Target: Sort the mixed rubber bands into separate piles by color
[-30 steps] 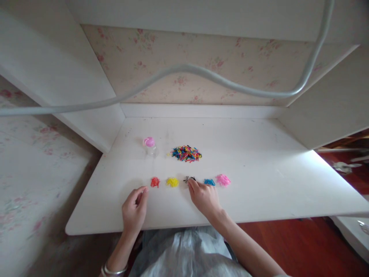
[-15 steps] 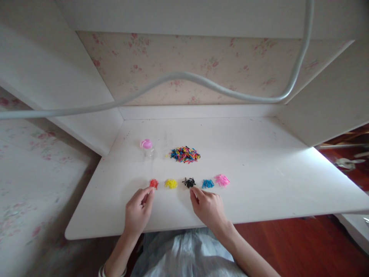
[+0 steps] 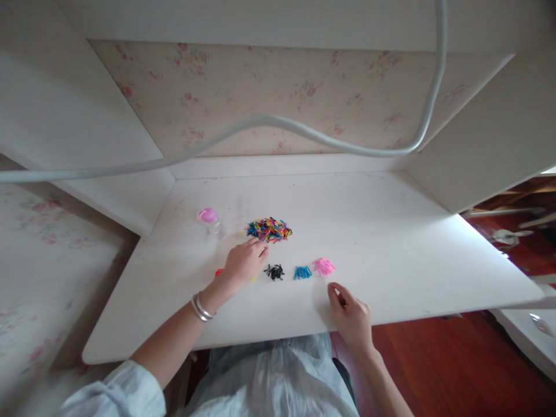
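Observation:
My left hand (image 3: 245, 262) reaches over the row of small heaps, its bent fingers at the near edge of a mixed pile of small coloured rubber bands (image 3: 270, 230). Its fingertips are hidden, so what they pinch does not show. Under that hand and wrist, the red heap (image 3: 218, 272) and the yellow heap (image 3: 253, 279) are mostly covered. My right hand (image 3: 351, 313) is closed in a pinch just in front of the pink heap (image 3: 324, 267); anything in it is too small to see. Between the hands lie a black heap (image 3: 274, 272) and a blue heap (image 3: 303, 272).
A clear container (image 3: 216, 229) with a pink lid-like piece (image 3: 207, 215) is at the back left of the white desk (image 3: 391, 255). A pale cable (image 3: 313, 134) crosses the view above. White panels (image 3: 460, 133) and a flowered wall enclose the back and sides.
My left hand has moved from beside the red heap forward and right to the mixed pile. My right hand has moved right, from the black heap to the pink one. The view has shifted slightly.

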Available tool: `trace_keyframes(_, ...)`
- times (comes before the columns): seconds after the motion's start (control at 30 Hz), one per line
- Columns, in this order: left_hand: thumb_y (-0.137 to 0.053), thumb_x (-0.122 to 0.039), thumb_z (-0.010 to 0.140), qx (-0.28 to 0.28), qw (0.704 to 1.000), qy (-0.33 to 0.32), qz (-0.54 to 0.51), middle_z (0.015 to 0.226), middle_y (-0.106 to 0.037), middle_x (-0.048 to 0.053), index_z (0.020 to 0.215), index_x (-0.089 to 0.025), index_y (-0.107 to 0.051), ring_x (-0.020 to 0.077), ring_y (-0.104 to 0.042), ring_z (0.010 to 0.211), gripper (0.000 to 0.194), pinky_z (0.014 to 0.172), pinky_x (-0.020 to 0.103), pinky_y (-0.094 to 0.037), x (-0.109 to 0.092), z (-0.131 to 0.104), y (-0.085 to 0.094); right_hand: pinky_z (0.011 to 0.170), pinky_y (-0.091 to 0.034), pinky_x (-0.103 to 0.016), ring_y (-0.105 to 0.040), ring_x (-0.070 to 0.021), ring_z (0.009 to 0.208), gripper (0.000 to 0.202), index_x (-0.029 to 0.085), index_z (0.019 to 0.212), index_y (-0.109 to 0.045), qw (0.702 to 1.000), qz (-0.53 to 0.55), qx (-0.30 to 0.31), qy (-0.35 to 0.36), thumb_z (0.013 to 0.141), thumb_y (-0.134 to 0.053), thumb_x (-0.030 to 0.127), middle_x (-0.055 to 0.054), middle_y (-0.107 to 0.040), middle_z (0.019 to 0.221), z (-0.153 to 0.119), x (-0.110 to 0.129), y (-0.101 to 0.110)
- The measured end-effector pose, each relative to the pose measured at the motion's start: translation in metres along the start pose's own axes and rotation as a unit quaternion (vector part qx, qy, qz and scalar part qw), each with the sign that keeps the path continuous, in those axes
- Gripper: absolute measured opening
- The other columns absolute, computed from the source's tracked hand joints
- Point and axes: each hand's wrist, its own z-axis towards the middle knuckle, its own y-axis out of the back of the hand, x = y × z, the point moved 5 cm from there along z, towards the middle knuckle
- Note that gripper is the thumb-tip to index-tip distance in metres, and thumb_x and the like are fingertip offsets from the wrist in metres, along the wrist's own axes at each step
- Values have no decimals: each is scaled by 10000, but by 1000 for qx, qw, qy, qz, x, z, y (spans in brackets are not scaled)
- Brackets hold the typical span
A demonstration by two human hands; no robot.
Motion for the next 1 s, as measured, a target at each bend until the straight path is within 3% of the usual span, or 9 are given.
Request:
trace_keyframes(0.17, -402, -354, 915, 26, 998, 11, 49, 1002, -645, 44, 1001, -246, -651, 167, -621, 854, 285, 707, 264, -446, 1, 26, -17, 530, -351, -200, -607, -117, 536, 379, 230, 936, -720, 997, -54, -1, 47, 906, -391, 416, -19, -676, 621, -1, 0, -12)
trace_keyframes(0.4, -383, -344, 925, 24, 998, -3, 50, 1021, -640, 56, 1022, -236, -655, 175, -617, 880, 308, 726, 275, -438, 2, 33, -27, 524, -313, -196, -580, -99, 504, 336, 231, 933, -720, 994, -68, -11, 83, 914, -420, 380, -1, -647, 574, -3, 3, -13)
trace_keyframes(0.7, -394, -373, 931, 5, 1000, -12, 27, 1000, -656, 28, 994, -258, -660, 151, -609, 871, 297, 701, 249, -418, 3, 29, -16, 537, -313, -211, -585, -105, 517, 321, 242, 936, -719, 994, -70, -9, 84, 918, -428, 376, 5, -648, 579, -4, 1, -15)
trace_keyframes(1.0, -449, -341, 915, -95, 992, -22, -77, 898, -667, 31, 944, -232, -681, 137, -608, 810, 258, 721, 240, -439, 15, 22, -2, 535, -320, -201, -596, -96, 534, 315, 254, 925, -723, 992, -74, -23, 99, 905, -448, 407, 4, -666, 615, -5, 1, -14)
